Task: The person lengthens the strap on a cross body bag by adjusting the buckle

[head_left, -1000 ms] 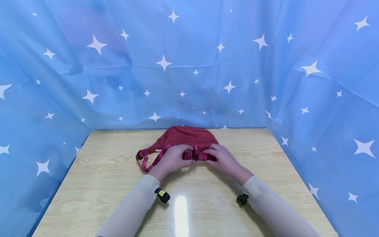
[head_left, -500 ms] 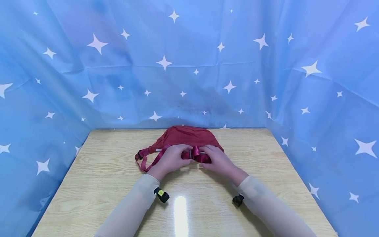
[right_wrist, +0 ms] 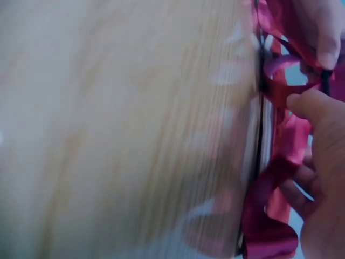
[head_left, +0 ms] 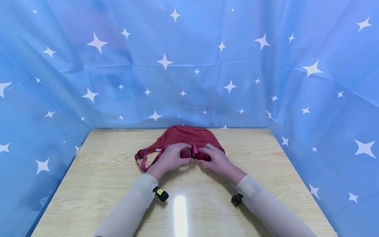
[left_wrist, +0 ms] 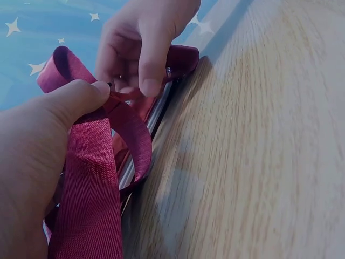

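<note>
A dark red waist bag lies at the back of the table, its strap towards me. My left hand pinches the magenta strap beside a small black buckle, mostly hidden by fingers. Just to its right, my right hand pinches the same strap between thumb and fingers. Between the two hands the webbing stands up in a loop. In the right wrist view, more slack strap curls below the right hand. The wrist views show a pale zip line along the bag's edge.
A wooden table carries the bag close to its far edge. Behind and at both sides hangs a blue curtain with white stars. At the bag's left end, a looped strap with a black slider rests on the table.
My right hand has slid left along the strap, closer to the left hand. The strap between them has bunched up into a raised loop. My left hand has barely moved.
</note>
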The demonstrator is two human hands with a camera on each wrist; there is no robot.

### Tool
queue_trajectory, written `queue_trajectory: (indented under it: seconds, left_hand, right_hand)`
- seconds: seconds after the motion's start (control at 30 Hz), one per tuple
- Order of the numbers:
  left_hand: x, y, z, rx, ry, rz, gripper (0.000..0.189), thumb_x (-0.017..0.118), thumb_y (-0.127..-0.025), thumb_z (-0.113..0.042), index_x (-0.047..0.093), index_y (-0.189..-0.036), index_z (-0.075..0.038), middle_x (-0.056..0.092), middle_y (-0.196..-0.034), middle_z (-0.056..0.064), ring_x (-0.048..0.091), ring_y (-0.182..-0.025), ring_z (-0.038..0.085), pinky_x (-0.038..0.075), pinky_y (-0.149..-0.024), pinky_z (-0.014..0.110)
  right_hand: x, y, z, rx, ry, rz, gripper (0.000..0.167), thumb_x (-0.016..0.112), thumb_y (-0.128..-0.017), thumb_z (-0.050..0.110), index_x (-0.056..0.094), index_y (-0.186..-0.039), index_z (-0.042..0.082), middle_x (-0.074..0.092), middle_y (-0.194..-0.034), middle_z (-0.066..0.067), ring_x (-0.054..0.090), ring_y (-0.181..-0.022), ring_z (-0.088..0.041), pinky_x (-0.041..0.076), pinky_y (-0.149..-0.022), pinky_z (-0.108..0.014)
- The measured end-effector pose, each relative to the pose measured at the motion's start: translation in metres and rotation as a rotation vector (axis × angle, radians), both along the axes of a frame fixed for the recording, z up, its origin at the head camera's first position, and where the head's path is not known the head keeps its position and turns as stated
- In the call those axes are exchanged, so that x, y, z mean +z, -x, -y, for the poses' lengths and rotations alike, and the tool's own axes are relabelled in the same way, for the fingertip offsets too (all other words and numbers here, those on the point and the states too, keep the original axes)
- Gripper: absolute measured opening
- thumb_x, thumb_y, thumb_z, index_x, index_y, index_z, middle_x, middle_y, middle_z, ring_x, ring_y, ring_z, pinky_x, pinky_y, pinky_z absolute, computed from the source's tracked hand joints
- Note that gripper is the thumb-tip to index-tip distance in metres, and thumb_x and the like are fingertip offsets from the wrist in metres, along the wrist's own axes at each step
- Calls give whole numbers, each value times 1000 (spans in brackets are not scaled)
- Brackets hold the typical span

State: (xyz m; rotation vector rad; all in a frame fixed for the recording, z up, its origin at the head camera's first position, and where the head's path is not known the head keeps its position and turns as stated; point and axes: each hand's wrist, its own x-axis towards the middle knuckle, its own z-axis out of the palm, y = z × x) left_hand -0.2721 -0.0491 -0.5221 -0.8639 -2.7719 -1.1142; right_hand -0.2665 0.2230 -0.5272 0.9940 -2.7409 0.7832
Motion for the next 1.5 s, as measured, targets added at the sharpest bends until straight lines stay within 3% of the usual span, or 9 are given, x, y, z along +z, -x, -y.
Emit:
queue_trajectory:
  seconds: [0.2,0.63,0.8,1.0,1.13,1.37,1.5]
  left_hand:
    - [1,1,3,-1,-3,5,53,90,-95,-43,74,-140,-20,74,-132,-5,70,-115,12,59,-100,38]
    - [0,3,8,3,-31,14,51,91,-94,-40,74,-138,-19,75,-124,-6,71,-112,10,59,-98,39]
    - [1,2,8,4,-24,18,52,90,-95,-41,73,-140,-19,75,-127,-6,71,-115,11,58,-100,39]
    - [1,2,6,1,-12,13,53,90,-96,-41,73,-141,-20,75,-131,-5,71,-116,12,58,-101,41]
    - [2,2,7,0,-13,7,52,90,-96,-41,73,-141,-21,75,-132,-6,71,-117,11,58,-101,39]
    - [1,1,8,11,-42,-4,48,90,-95,-40,75,-137,-23,75,-128,-8,70,-114,9,58,-98,36]
    - [2,2,13,23,-40,1,48,90,-95,-41,75,-137,-24,74,-126,-8,70,-113,10,59,-98,39]
  right_hand:
    - [6,-1,-11,4,-8,-27,45,86,-98,18,74,-141,14,59,-112,1,56,-89,-16,51,-76,-35]
    - [7,3,-34,-46,-193,-105,43,89,-96,26,77,-136,13,59,-102,0,52,-86,-18,45,-82,-40]
    - [4,4,-27,-30,-200,-102,47,91,-94,26,75,-135,12,64,-105,-2,57,-92,-20,47,-86,-46]
    - [4,-1,1,-37,-188,28,65,89,-96,36,63,-152,13,68,-137,-8,65,-122,-31,53,-107,-56]
    - [7,-1,20,-81,-176,74,65,86,-99,33,60,-155,14,66,-148,-10,66,-133,-36,52,-112,-57]
    - [9,-1,29,-80,-102,55,48,82,-102,11,68,-148,10,73,-141,-13,68,-133,-32,55,-109,-51]
    - [12,-1,20,-48,-88,20,48,80,-102,5,70,-148,11,75,-137,-12,71,-128,-32,58,-105,-50]
